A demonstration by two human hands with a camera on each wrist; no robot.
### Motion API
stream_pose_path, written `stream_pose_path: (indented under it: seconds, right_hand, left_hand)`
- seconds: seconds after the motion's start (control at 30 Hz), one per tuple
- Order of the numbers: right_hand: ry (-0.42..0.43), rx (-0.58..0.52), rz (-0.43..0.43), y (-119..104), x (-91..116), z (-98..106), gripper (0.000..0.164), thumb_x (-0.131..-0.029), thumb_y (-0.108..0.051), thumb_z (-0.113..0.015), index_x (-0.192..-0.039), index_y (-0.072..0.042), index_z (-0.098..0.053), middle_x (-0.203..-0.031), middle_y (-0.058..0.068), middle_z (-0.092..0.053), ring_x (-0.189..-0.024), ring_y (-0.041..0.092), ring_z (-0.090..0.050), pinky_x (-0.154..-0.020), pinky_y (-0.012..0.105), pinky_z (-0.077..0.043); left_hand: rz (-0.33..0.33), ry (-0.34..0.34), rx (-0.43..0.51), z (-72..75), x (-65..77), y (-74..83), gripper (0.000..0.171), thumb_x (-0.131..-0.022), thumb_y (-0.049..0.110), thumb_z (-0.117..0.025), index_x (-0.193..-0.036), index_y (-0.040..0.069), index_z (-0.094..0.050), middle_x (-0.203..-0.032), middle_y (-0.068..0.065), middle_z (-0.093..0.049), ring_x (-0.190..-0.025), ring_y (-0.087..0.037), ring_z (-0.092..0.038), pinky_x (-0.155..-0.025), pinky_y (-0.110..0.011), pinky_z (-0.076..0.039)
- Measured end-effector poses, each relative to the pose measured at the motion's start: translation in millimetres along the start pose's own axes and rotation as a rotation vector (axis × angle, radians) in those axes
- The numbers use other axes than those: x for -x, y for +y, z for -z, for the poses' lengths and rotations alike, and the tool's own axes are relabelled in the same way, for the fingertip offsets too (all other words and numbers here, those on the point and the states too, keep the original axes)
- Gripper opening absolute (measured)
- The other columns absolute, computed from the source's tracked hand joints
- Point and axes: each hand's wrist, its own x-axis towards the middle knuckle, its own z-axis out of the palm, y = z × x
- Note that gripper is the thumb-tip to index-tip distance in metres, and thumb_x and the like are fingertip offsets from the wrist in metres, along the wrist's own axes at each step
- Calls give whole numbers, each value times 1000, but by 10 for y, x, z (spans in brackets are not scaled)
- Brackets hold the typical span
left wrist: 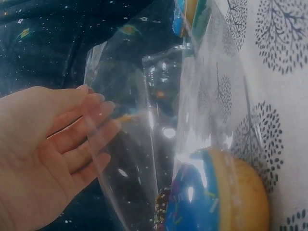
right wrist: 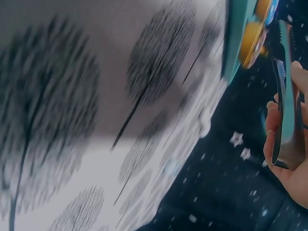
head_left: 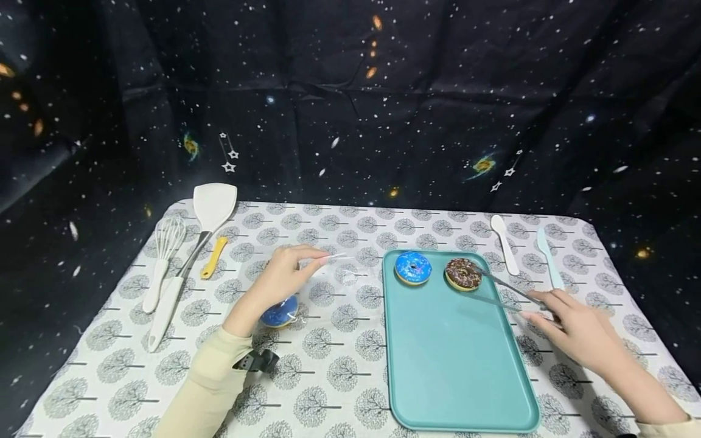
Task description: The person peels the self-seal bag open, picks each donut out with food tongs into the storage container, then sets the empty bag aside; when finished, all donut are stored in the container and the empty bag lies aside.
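Leftward from the right grip (head_left: 575,325), metal tongs (right wrist: 288,108) reach across the right rim of a teal tray (head_left: 454,365). Their long axis lies slantwise, the tips pointing left and a little away from the person; that grip's fingers are curled round the other end. The arms stand apart at a chocolate donut (head_left: 460,277), one near its right edge, one near its front edge; whether they touch it, I cannot tell. This donut lies on the tray, with a blue-iced donut (head_left: 405,267) farther left of the right grip. Taking hold of the chocolate one looks to be the step in hand; next, the tong arms probably need squeezing evenly about it before any lift. Well apart, the left grip (head_left: 279,274) pinches the edge of a clear bag (left wrist: 130,168); just nearer the person than that grip, a bagged blue donut (head_left: 280,313) rests on the surface (head_left: 328,389).
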Motion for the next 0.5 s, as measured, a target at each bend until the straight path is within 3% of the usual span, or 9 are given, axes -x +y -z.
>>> stream_pose_path:
  seconds: [0.1, 0.27, 0.5]
  right_hand:
    - [14, -63, 22, -181, -26, -46, 39, -85, -35, -67, -120, -18, -60, -95, -3, -60, -55, 1, -44, -43, 21, -35]
    - [17, -154, 80, -504, -176, -84, 38, -84, -33, -70, -119, -25, -61, -78, -17, -46, -55, -2, -38, -44, 17, -33]
    - [44, -106, 261, -891, -510, -144, 39, -82, -34, -70, -118, -21, -64, -92, -8, -60, -59, 2, -48, -47, 20, -39]
  left_hand:
    - [4, -13, -5, -5, -8, -8, 28, -93, 31, -57, -112, 15, -68, -117, -6, -65, -103, -21, -63, -99, -44, -45]
    - [7, -23, 13, -16, -18, -8, 26, -93, 28, -58, -113, 14, -68, -119, -7, -64, -113, -25, -58, -101, -45, -43]
    - [-8, -16, 19, 16, -2, -6, 27, -93, 29, -58, -112, 13, -68, -116, -6, -65, -107, -24, -61, -97, -42, -47]
